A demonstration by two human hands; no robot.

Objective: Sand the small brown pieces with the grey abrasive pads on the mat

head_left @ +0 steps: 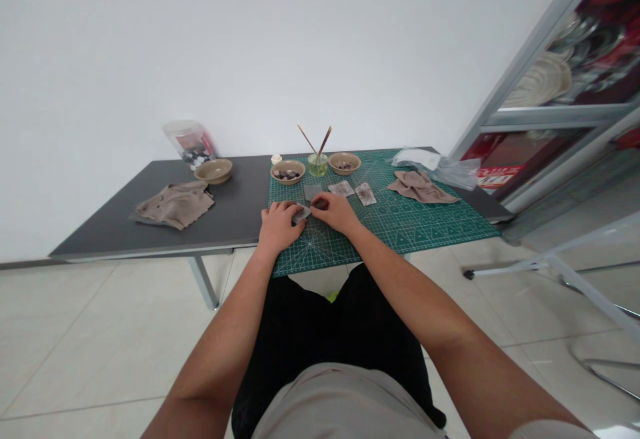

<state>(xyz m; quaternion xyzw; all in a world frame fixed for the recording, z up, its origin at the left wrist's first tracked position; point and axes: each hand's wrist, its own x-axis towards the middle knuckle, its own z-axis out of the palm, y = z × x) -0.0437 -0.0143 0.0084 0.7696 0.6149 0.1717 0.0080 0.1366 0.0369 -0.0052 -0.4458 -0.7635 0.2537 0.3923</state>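
Observation:
On the green cutting mat (400, 226), my left hand (278, 227) holds a small pale grey flat piece (301, 214) at its left side, between thumb and fingers. My right hand (341, 212) is at the right edge of that piece with its fingers pinched together; what lies between them is too small to make out. Just beyond the hands lies a grey square (313, 191). Two pale squares with dark speckles, one square (341, 188) and another speckled square (365, 194), rest to the right of it.
Behind the hands stand a bowl with dark bits (288, 174), a glass jar (318, 166) with two brushes, and a second bowl (345, 164). Cloths lie on both sides, a left cloth (173, 206) and a right cloth (420, 186). A clear plastic bag (450, 167) is at the back right.

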